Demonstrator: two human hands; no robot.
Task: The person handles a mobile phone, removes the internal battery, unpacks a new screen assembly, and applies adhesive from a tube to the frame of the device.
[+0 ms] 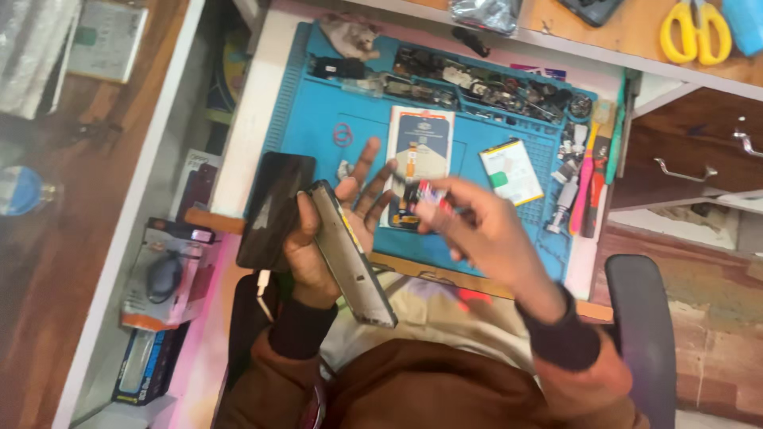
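Note:
My left hand [330, 230] grips an opened phone body [351, 256] on edge, tilted over my lap, fingers spread toward the blue work mat [318, 119]. My right hand [485, 230] is blurred and pinches a small red, white and black object [427, 196], held just right of the phone over the mat's front edge. A dark phone screen panel [276, 208] lies flat to the left of my left hand. A white and blue flat package [420, 163] lies on the mat behind my hands.
A white battery-like pack [511, 171] lies right on the mat. Small parts and screws fill the mat's top trays [493, 86]. Screwdrivers and tools [590, 183] stand along the right edge. Yellow scissors [696, 32] sit on the shelf. Boxed items [163, 274] at left, a chair armrest [640, 334] right.

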